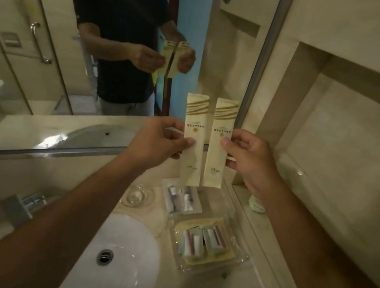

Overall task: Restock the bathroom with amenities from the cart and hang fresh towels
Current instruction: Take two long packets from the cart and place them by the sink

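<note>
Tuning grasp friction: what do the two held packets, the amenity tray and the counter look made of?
Left packet and right packet: matte cream paper or paper-look film; flat, no glare. Tray: clear glossy plastic or acrylic, possibly glass; the contents show through it and its rim catches light. Counter: polished beige stone, likely marble; faintly mottled with a soft sheen.

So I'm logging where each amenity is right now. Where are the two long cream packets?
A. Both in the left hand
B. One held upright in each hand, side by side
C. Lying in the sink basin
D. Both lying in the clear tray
B: the left hand pinches the left packet and the right hand pinches the right packet, both upright above the clear tray.
</note>
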`<state>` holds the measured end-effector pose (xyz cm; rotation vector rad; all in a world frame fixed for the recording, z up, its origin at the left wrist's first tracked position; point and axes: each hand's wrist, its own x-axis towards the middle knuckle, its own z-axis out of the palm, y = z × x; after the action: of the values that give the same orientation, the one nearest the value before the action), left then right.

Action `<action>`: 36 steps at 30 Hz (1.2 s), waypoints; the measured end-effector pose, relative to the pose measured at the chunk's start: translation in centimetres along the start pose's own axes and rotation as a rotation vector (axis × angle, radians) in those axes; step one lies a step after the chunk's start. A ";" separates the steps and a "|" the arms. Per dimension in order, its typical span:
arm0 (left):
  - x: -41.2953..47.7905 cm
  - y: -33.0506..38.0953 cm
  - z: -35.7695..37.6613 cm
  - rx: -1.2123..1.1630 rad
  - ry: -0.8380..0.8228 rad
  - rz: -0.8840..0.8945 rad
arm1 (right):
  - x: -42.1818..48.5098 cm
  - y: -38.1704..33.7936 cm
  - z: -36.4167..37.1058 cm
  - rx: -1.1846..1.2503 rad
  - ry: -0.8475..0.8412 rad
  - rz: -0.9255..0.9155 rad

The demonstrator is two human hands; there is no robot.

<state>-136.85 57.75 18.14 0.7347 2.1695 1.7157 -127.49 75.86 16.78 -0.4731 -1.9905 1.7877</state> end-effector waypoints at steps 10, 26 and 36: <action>5.6 -9.7 5.7 0.058 -0.007 -0.192 | 6.6 11.8 -2.0 -0.178 0.000 0.175; 11.9 -24.7 13.5 0.158 -0.018 -0.523 | 12.1 27.3 -2.0 -0.585 0.042 0.382; 13.9 -27.5 16.1 0.247 0.004 -0.570 | 13.9 29.8 -1.6 -0.625 0.045 0.393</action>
<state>-146.08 74.00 -11.15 0.1270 2.3170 1.1756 -139.33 87.76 -11.54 -1.1512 -2.5385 1.2823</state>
